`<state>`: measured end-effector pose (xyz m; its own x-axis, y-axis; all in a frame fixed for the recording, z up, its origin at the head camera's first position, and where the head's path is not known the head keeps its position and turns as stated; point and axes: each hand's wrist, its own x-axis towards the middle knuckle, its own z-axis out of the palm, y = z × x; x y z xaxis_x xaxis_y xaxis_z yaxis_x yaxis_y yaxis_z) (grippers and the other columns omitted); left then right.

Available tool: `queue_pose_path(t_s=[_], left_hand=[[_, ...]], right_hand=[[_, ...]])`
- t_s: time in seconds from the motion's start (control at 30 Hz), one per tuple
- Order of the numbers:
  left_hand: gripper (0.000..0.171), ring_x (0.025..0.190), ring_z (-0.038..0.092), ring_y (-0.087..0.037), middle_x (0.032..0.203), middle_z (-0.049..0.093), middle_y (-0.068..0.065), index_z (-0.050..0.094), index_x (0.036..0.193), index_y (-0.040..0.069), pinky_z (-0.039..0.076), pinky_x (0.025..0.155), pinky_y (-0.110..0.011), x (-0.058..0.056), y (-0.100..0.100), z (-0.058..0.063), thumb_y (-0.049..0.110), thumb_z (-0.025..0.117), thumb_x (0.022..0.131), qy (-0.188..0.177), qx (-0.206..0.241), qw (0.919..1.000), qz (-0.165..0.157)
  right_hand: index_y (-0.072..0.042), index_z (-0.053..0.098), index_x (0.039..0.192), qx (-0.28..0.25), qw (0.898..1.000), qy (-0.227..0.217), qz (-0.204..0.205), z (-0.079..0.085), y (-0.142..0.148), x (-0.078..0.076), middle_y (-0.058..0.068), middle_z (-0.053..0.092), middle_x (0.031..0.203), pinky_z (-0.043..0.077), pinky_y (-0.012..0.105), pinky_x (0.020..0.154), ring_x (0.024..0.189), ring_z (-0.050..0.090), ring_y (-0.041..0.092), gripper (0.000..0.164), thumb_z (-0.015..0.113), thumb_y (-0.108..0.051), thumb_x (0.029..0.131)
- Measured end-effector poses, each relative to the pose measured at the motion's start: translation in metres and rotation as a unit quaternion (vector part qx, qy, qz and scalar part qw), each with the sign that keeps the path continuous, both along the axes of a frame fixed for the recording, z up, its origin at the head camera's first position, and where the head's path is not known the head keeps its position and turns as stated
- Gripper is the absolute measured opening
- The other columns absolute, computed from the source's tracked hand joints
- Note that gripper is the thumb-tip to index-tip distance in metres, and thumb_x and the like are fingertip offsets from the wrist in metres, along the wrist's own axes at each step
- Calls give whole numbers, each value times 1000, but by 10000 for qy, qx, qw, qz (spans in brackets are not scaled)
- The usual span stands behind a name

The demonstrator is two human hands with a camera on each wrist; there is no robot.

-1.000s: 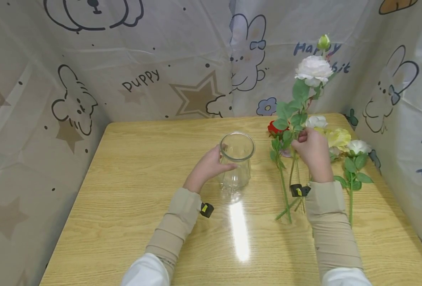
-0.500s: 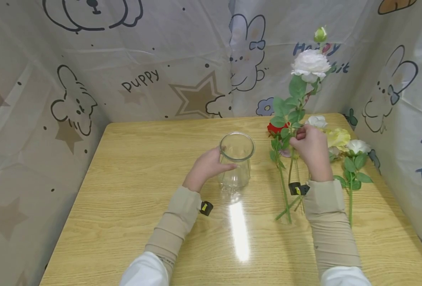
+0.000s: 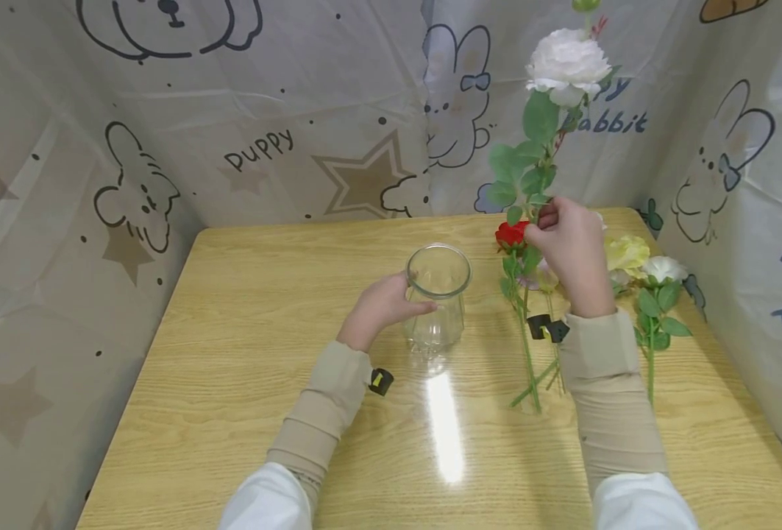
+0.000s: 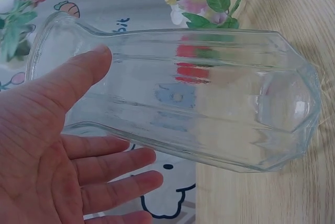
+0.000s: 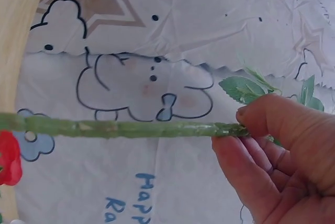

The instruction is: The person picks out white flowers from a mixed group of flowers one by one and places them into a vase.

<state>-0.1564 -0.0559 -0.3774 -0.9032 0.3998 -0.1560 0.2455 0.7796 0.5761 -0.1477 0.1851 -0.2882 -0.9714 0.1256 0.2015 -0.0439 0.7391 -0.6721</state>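
A clear glass vase [image 3: 452, 318] stands upright on the table, left of the flowers. My left hand [image 3: 379, 305] is at its neck, thumb lying across the front and the other fingers along the far left side; in the left wrist view those fingers [image 4: 118, 183] are nearly straight and spread beside the glass. Held up at the right, a tall white flower [image 3: 568, 66] with green leaves and a bud points upward. Between thumb and fingers my right hand [image 3: 572, 250] pinches its stem [image 5: 131, 129], with the lower stem hanging over the lying flowers.
On the table's right side lie a red rose [image 3: 511, 235], a yellow flower [image 3: 629, 254], a white rose [image 3: 663, 270] and a pale purple bloom, their stems toward me. Printed cloth [image 3: 351, 88] walls the table at the back and sides.
My right hand has raised the white flower, moving up and slightly left, so its bud now meets the top edge of the head view. The left hand and vase have stayed put.
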Motion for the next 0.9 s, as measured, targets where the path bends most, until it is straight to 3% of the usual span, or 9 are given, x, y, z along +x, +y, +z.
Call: queue_pose_path(t_s=[0.43,0.67,0.9], left_hand=[[69,111,50,-27,124,53,-11,40,135,11,41,92,-42,0,-1,0,37,68,78,-42,120,9999,0],[67,110,51,-26,123,54,-11,41,134,10,42,91,-41,-1,-2,0,39,67,78,-8,88,10000,-41],[67,115,47,-24,127,52,-7,40,135,16,40,94,-41,0,-2,0,38,67,78,8,242,9997,-94]], right_hand=[[5,58,91,-208,9982,524,186,24,-32,-11,16,61,87,49,34,66,74,59,24,15,54,-5,80],[6,59,91,-255,9960,797,302,29,-46,-14,18,62,86,51,35,69,75,61,26,15,55,-5,81],[5,60,89,-258,9924,1117,457,27,-59,-15,17,64,85,51,34,69,75,62,26,14,54,-4,81]])
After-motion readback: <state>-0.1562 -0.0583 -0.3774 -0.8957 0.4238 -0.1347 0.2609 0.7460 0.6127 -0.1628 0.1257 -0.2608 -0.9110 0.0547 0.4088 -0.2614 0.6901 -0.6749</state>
